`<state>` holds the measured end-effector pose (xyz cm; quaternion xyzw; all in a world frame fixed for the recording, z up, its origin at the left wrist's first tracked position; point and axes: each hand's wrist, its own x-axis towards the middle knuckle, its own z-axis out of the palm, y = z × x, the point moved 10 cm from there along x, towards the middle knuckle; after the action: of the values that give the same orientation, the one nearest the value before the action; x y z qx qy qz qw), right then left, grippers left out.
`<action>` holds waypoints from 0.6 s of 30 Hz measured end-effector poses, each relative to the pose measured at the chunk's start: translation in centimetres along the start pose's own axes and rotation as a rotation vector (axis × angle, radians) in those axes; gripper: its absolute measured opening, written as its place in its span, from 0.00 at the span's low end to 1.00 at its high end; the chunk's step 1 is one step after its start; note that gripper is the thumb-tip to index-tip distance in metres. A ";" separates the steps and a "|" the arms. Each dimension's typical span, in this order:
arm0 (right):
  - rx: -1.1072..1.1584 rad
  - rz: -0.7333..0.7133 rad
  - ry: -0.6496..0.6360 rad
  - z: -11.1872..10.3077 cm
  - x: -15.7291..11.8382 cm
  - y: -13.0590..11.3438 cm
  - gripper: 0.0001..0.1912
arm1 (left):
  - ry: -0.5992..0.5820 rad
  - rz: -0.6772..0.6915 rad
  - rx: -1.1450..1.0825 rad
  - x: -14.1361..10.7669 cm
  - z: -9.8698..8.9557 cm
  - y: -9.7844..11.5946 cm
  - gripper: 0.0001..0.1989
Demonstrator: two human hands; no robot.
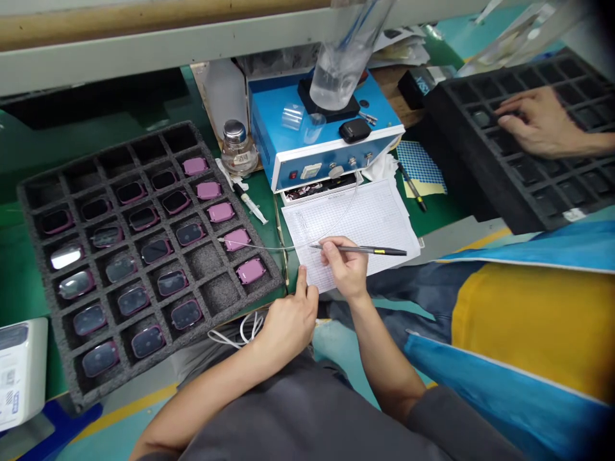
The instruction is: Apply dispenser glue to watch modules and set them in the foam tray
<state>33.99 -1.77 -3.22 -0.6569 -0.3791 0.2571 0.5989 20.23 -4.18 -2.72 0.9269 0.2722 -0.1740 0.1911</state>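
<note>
My right hand (346,266) is closed around a dark pen (384,251), its tip on a printed grid sheet (358,211). Beside it, my left hand (292,320) rests at the sheet's lower left corner, index finger stretched out onto the paper and nothing held. A thin clear tube (269,248) crosses the sheet's left part. To the left lies a grey foam tray (120,387) with several smartwatch bodies in its cells. Most sit dark screen up, like this watch body (148,341); the right column holds pink ones, such as this pink watch body (250,271).
Behind the sheet stands a blue control box (269,128) carrying a clear cup (331,83). Near it are a glass jar (239,150), a syringe (252,206) and another pen (412,187). At right, a co-worker's hand (542,121) reaches over a black foam tray (485,173).
</note>
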 end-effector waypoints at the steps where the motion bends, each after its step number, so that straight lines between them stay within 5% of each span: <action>1: -0.013 -0.021 0.027 -0.4 -0.1 -0.4 0.14 | 0.006 0.003 -0.004 0.0 0.0 0.0 0.16; 7: -0.072 -0.098 0.043 -1.2 -0.4 -1.8 0.14 | 0.039 0.015 0.026 -0.1 -0.2 0.0 0.15; 18: 0.058 0.093 0.008 0.1 0.1 1.8 0.20 | 0.108 0.008 -0.039 -0.2 -0.5 -0.2 0.19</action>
<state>34.30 -1.65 -4.96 -0.6574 -0.3380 0.2928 0.6065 20.07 -3.93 -2.25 0.9321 0.2819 -0.1176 0.1946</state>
